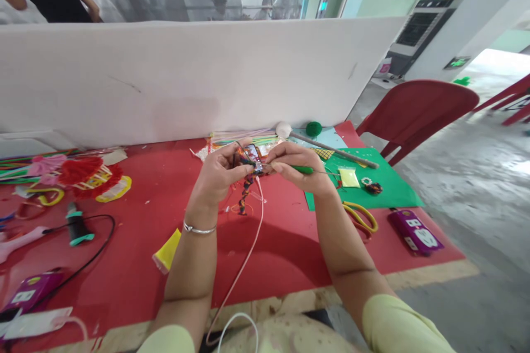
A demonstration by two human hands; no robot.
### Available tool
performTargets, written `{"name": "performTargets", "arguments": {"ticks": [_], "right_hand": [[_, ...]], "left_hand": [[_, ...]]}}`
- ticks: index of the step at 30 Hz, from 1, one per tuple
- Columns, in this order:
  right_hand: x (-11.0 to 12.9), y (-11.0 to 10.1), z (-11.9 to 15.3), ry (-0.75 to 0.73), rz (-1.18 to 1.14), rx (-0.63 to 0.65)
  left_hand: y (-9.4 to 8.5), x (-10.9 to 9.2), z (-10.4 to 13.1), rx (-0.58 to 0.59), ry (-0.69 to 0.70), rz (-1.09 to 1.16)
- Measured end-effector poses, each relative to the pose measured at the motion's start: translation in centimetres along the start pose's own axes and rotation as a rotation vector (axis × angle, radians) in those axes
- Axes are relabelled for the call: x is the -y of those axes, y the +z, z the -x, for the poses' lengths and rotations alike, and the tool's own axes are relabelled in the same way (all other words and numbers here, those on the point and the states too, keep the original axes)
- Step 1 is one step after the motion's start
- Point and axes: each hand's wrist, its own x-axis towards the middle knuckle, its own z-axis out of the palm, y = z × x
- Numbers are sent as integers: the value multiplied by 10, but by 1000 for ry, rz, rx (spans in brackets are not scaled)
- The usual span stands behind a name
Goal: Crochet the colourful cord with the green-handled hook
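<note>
My left hand [219,171] is closed, thumb and fingers pinching a dark multicoloured braided yarn cord [244,193]. The cord's lower end hangs down to the red table covering. In my right hand [300,168] is a thin metal tool with a green handle [303,169], its shaft directed left at the work between my fingertips. The tool's tip is too small to make out. Just behind and between the hands, a phone with a lit screen [252,152] is partly covered by my fingers. A pink cable [252,248] runs from it towards my lap.
Yellow-handled scissors [362,215], a purple box [415,231] and a green sheet [372,162] are at right. Red yarn pieces [83,174], a black-and-teal tool [78,226] and a yellow packet [167,252] lie at left. A white partition [178,77] borders the back; a red chair [418,107] stands at right.
</note>
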Motion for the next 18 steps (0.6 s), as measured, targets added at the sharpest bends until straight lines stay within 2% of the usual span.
{"name": "performTargets", "arguments": {"ticks": [7, 13, 18], "right_hand": [[-1, 3, -2, -72, 89, -27], [4, 0, -2, -102, 209, 0], [6, -2, -1, -103, 222, 18]], "left_hand": [[-2, 3, -1, 20, 3, 39], [-6, 4, -1, 23, -18, 50], [-5, 2, 0, 11, -16, 31]]}}
